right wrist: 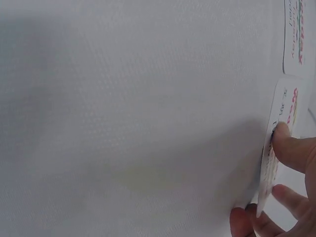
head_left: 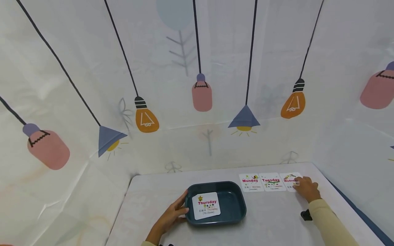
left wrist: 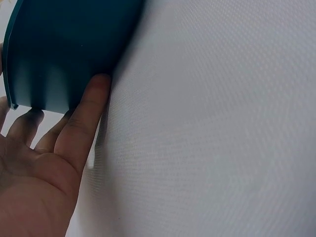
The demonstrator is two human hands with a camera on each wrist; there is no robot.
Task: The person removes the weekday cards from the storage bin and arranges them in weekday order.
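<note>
- Done: a white square card with rounded corners and a red "Monday" [head_left: 251,182] and a matching white card with a red "Tuesday" [head_left: 272,182] lie side by side on the white table [head_left: 261,218], faces up, as the start of a row.
- In hand: a third white card, red lettering beginning "Wedn" [head_left: 288,180], sits just beside Tuesday. The right hand [head_left: 307,189] pinches it, thumb on its face and fingers at its edge; the right wrist view shows it tilted, so its placing seems nearly finished.
- Left: a white card with a red "Thursday" [head_left: 206,205] is in the dark teal rounded-rectangular tray [head_left: 231,208], at its left end. Whether others lie beneath cannot be told.
- The left hand [head_left: 170,215] grips the tray's left end.
</note>
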